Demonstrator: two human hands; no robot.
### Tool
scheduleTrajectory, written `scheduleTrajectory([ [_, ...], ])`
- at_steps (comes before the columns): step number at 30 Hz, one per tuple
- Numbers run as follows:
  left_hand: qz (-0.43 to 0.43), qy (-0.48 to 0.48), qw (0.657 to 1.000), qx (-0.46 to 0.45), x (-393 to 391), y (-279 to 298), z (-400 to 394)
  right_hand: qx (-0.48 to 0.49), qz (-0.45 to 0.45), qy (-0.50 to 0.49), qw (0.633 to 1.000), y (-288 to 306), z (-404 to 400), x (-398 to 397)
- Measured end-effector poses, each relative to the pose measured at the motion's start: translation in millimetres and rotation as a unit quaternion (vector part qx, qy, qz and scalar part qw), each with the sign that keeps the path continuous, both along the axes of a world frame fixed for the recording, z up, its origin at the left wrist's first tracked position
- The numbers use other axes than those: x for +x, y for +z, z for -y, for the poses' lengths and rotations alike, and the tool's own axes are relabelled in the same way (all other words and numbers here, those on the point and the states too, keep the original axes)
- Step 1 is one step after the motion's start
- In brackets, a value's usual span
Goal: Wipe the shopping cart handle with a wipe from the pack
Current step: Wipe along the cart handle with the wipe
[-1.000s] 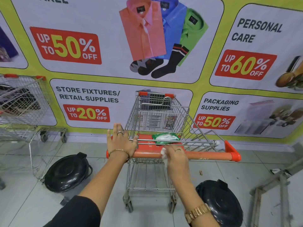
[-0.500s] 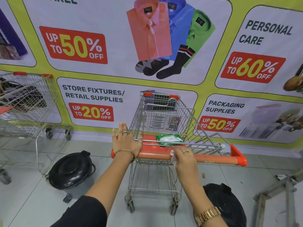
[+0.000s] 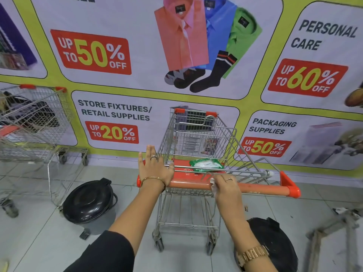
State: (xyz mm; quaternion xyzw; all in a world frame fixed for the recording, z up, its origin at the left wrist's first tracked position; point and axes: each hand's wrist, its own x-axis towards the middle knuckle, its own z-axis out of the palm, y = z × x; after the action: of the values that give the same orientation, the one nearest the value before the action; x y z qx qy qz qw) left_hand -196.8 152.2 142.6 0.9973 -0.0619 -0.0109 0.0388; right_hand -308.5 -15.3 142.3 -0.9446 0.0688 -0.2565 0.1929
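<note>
A wire shopping cart [image 3: 198, 146] stands in front of me with an orange handle [image 3: 259, 190] running left to right. My left hand [image 3: 155, 169] rests flat on the handle's left end, fingers spread and pointing forward. My right hand [image 3: 225, 186] presses a white wipe [image 3: 213, 183] onto the middle of the handle; only a corner of the wipe shows under the fingers. The green and white wipe pack [image 3: 206, 164] lies on the red child-seat flap just behind the handle.
Two black-lidded pedal bins stand on the tiled floor, one at the left [image 3: 89, 201], one at the lower right [image 3: 275, 244]. Another wire cart [image 3: 29, 122] is parked at the far left. A printed sale banner [image 3: 117, 55] covers the wall behind. A metal frame [image 3: 337, 228] lies at the right.
My right hand with the wipe has slid a little to the right along the handle. The left hand stays on the handle's left end.
</note>
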Motion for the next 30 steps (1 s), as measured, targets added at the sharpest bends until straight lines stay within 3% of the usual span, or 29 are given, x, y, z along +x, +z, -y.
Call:
scheduleTrajectory([
  [4,0.004,0.001,1.0,0.01,1.1,-0.5,-3.0,-0.007,0.001,0.019,1.0,-2.6,-2.8,0.0],
  [8,0.008,0.001,1.0,0.007,0.4,-1.7,-3.4,0.036,-0.019,-0.131,0.991,-7.2,43.1,-13.7],
  [13,0.006,-0.006,1.0,0.004,-1.3,-2.6,1.1,0.081,0.008,-0.217,0.973,-6.6,45.2,-16.3],
  [19,0.01,-0.01,1.0,0.015,-0.2,-0.3,-3.7,0.067,-0.031,-0.16,0.984,-3.8,21.2,-7.6],
  [25,0.008,-0.015,1.0,0.01,-2.6,0.7,-0.7,0.122,-0.024,-0.274,0.954,2.1,57.4,-18.5],
  [30,0.008,-0.02,1.0,0.005,-0.2,-1.0,2.2,0.132,-0.025,-0.226,0.965,-1.4,25.4,-10.7],
])
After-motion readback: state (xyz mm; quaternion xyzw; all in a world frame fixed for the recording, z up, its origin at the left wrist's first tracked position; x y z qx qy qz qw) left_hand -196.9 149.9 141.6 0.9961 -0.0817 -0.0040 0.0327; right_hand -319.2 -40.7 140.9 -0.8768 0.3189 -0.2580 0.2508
